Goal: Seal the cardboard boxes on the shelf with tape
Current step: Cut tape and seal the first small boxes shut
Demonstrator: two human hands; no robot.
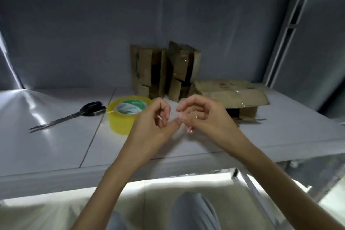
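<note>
Two hands are raised together above the white shelf (56,151): the left hand (156,119) and right hand (201,115) are held with fingers curled, thumb tips meeting, apparently pinching a clear strip too faint to be confirmed. Just left of them, a yellow tape roll (127,114) is laid flat, with black-handled scissors (71,115) beside it. Farther back, upright cardboard boxes (164,71) are stood, and a flat cardboard box (231,95) is laid to their right.

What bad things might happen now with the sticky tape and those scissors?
1. The hands seem to pinch a clear strip of tape between them; it might stick to itself or the fingers.
2. The scissors lie open on the shelf, blades pointing toward the front edge, so a careless reach might get poked.
3. The tape roll sits beside the left hand; a nudge might shift it.
</note>
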